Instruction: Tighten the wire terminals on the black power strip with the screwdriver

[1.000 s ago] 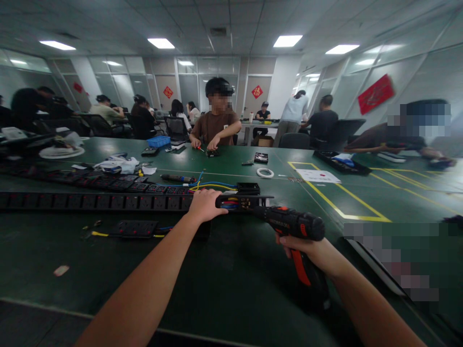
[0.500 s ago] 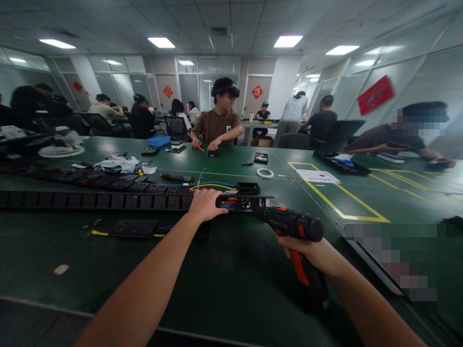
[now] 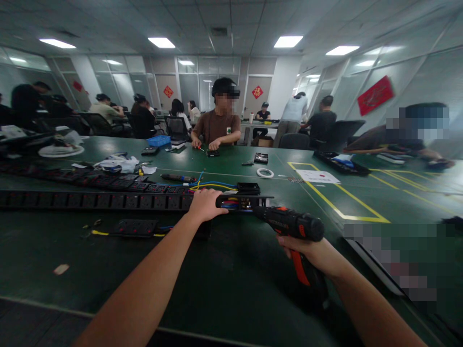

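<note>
A long black power strip (image 3: 108,200) with a row of sockets lies across the green table. Near its right end my left hand (image 3: 206,206) is closed over it, thumb on the near side. Beyond the thumb the end is open, and coloured wires and metal terminals (image 3: 246,204) show inside. My right hand (image 3: 304,248) grips a black and orange cordless drill (image 3: 292,224) by its handle. The drill's nose points left at the open end; whether its bit touches a screw there is hidden.
Behind lie a second socket strip (image 3: 119,183), blue and yellow wires (image 3: 217,184) and a black end box (image 3: 249,187). A short socket piece (image 3: 135,227) sits nearer me. Farther off are a white tape ring (image 3: 265,173), a paper sheet (image 3: 318,176) and a co-worker (image 3: 219,125) across the table.
My hands, the drill and the power strip hold almost the same place. Across the table, the co-worker's head and arms have shifted slightly.
</note>
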Demonstrator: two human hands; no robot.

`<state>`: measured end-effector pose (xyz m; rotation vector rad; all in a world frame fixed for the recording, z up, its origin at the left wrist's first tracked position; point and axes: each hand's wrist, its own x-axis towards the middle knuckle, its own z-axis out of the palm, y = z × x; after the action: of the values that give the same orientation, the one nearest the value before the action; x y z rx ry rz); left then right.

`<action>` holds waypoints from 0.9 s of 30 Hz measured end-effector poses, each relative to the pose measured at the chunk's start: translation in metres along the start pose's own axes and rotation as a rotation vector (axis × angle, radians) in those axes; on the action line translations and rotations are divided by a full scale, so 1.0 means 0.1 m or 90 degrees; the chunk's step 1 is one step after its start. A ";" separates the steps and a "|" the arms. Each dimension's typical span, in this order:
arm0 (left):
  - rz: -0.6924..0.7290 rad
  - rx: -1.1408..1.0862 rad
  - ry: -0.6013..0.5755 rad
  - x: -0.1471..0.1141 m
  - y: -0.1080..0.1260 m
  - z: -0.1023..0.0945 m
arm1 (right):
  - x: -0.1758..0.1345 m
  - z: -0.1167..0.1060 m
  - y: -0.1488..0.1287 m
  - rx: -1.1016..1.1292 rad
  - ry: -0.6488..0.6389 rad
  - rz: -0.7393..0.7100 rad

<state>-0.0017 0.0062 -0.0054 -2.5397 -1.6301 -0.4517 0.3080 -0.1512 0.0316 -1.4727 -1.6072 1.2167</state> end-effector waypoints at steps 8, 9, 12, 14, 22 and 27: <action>-0.003 -0.004 -0.008 0.00 0.00 -0.01 | -0.01 -0.01 0.00 0.002 0.001 0.002; -0.002 -0.003 -0.008 -0.01 0.00 -0.01 | 0.00 -0.01 0.01 0.009 -0.001 0.002; 0.000 -0.002 -0.005 -0.01 0.00 -0.01 | 0.01 -0.02 0.04 0.033 -0.015 -0.014; 0.000 -0.003 0.001 -0.01 0.01 -0.01 | 0.02 -0.02 0.05 0.043 -0.021 -0.028; -0.004 0.001 -0.004 0.00 0.01 -0.01 | 0.02 -0.01 0.06 0.054 -0.014 -0.033; 0.003 0.006 0.003 -0.01 0.01 -0.02 | 0.02 0.00 0.07 0.058 -0.004 -0.031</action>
<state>-0.0015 0.0040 -0.0042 -2.5343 -1.6198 -0.4486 0.3110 -0.1497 0.0248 -1.3665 -1.5620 1.2518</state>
